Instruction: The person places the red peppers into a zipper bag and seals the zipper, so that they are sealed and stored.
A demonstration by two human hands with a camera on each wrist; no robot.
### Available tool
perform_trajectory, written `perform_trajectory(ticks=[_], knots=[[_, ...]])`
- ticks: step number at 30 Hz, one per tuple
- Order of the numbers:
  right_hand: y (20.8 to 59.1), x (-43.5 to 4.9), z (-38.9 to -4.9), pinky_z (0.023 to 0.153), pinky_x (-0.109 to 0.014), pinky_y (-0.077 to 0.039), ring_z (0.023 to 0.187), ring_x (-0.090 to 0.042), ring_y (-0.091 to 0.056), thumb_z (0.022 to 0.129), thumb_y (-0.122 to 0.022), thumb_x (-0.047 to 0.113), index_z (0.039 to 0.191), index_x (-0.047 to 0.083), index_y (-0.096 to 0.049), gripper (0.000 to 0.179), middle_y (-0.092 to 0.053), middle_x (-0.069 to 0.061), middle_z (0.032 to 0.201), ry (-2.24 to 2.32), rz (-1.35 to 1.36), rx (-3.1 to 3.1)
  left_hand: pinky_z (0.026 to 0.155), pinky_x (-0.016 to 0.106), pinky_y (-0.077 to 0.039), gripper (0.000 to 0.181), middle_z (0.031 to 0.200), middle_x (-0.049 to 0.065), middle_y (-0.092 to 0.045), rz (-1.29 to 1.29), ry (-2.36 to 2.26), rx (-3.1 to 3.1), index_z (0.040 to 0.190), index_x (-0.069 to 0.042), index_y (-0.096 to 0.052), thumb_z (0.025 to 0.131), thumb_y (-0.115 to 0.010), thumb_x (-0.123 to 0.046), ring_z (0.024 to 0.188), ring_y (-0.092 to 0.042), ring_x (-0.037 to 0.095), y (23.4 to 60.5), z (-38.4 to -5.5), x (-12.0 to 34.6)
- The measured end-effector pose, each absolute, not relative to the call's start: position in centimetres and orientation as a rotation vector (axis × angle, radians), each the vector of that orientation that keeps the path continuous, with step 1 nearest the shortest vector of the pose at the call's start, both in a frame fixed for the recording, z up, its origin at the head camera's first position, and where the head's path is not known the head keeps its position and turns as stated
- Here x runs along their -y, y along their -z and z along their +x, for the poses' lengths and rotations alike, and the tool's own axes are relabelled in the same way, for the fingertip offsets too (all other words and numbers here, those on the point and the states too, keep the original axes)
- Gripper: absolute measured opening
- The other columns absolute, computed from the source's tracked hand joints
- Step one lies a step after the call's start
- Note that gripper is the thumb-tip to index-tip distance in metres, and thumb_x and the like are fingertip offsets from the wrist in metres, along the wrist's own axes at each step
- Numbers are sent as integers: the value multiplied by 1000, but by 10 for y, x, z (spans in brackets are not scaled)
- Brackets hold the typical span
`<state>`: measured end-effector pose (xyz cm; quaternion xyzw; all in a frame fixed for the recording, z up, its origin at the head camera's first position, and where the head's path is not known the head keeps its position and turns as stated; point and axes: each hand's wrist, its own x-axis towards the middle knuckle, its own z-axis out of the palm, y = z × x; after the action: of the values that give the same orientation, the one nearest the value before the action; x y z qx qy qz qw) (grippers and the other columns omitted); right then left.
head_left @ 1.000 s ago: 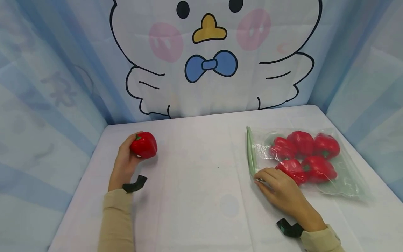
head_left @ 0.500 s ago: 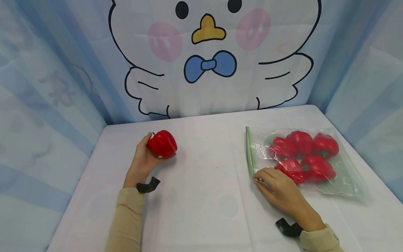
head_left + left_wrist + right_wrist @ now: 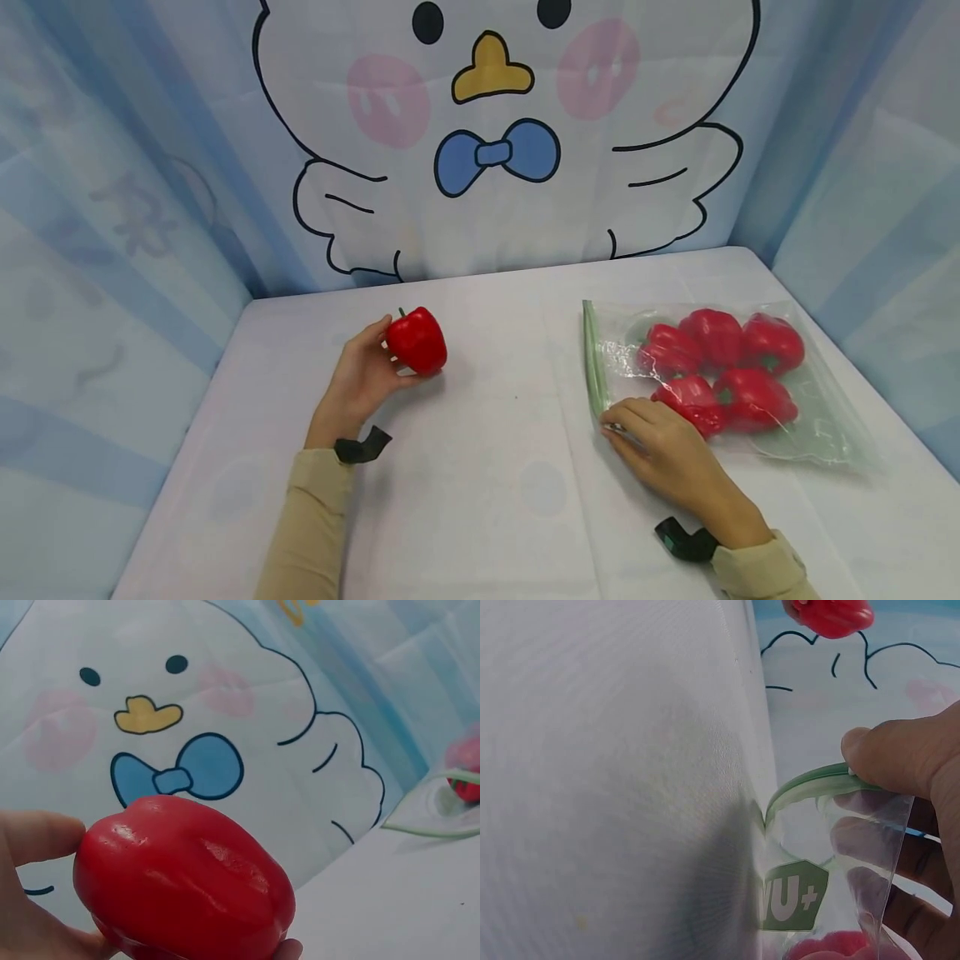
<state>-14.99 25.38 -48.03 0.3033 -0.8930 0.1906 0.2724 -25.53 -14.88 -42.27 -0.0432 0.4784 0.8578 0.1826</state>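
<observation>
In the head view my left hand (image 3: 354, 387) grips a red bell pepper (image 3: 417, 342) with a green stem, held over the left-middle of the table. The left wrist view shows the same pepper (image 3: 184, 877) up close, thumb and fingers around its sides. On the right, my right hand (image 3: 667, 457) pinches the near corner of a clear zip bag (image 3: 821, 437) at its green-edged mouth. Several red bell peppers (image 3: 753, 400) lie inside that bag. From the right wrist, the green zip edge (image 3: 810, 780) bows open under my thumb (image 3: 889, 754), with fingers behind the plastic.
A white cloth covers the table (image 3: 480, 500). Behind it hangs a curtain (image 3: 495, 217) printed with a cartoon bird, and pale blue curtains (image 3: 97, 333) close off both sides. The bag lies near the table's right edge, its mouth facing left.
My left hand has carried the bell pepper rightward from the left side of the table toward the middle, turning it stem up. The right hand and the bag have stayed in place.
</observation>
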Motion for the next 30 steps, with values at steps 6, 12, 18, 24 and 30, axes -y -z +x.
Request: perform_trajectory(ticks=[6,12,18,24,30], knots=[[480,-253,-149,80,-23,-59,87,-10,-68,70,-95,13,104,16,-76,39,-74,7,100,-525,809,2410,107,61,-52,51,155,4,-38,-94,-2375,-1383,154,-19,-29,108,-48,-33,147,-33,33,423,-255,144],[480,-254,-147,80,-25,-59,88,-9,-68,72,-94,15,104,17,-76,37,-73,8,101,-511,785,2428,107,62,-51,47,155,6,-39,-60,-2321,-1424,152,-17,-34,109,-47,-32,145,-35,33,428,-253,128],[481,-255,-146,80,-25,-59,89,-9,-68,71,-94,13,105,17,-76,38,-74,8,101,-517,803,2422,112,59,-48,55,160,7,-37,36,-2171,-1638,156,-17,-35,107,-52,-34,147,-35,33,432,-250,107],[480,-253,-148,80,-27,-60,89,-10,-69,71,-95,16,105,16,-76,39,-74,7,102,-511,814,2406,112,60,-48,56,159,8,-41,86,-2043,-1826,156,-19,-38,105,-56,-36,146,-40,34,428,-251,87],[480,-252,-147,78,-30,-61,88,-10,-69,70,-95,14,104,16,-77,38,-74,7,102,-501,797,2404,112,61,-48,55,157,7,-45,128,-2017,-1850,152,-20,-43,102,-59,-37,144,-43,34,422,-255,57]])
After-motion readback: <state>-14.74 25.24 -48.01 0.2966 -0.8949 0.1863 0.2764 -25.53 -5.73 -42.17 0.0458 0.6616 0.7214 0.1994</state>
